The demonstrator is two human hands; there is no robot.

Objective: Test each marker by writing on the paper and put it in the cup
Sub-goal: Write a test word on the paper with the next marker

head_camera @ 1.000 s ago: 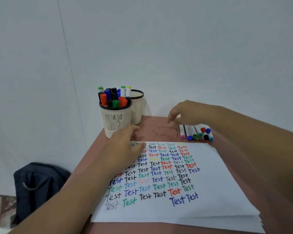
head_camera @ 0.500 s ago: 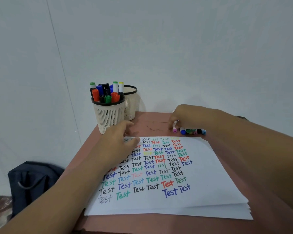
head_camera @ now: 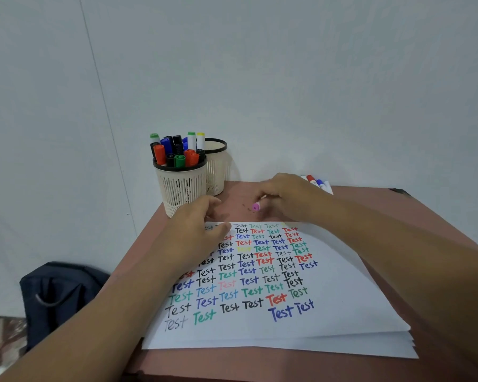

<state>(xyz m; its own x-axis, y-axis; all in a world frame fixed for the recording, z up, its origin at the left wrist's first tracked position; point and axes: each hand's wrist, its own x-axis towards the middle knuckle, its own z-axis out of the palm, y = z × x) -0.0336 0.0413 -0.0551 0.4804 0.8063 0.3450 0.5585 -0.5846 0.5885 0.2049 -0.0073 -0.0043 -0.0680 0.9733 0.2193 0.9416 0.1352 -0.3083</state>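
Note:
My right hand [head_camera: 287,197] grips a white marker with a pink cap [head_camera: 255,207], lifted just above the table beyond the paper's far edge. My left hand [head_camera: 202,230] rests flat on the top left corner of the white paper [head_camera: 342,307], which is covered in rows of coloured "Test" words. A cream slotted cup [head_camera: 181,186] full of markers stands at the back left. A second cream cup [head_camera: 218,166] stands behind it; its inside is hidden. Several more markers [head_camera: 316,183] lie on the table behind my right hand.
The paper is the top of a small stack on a reddish-brown table [head_camera: 431,221] set against a white wall. A dark blue bag [head_camera: 58,296] sits on the floor to the left of the table.
My right hand has picked the pink-capped marker out of the row and drawn it left toward the paper. My left hand stays on the paper's corner.

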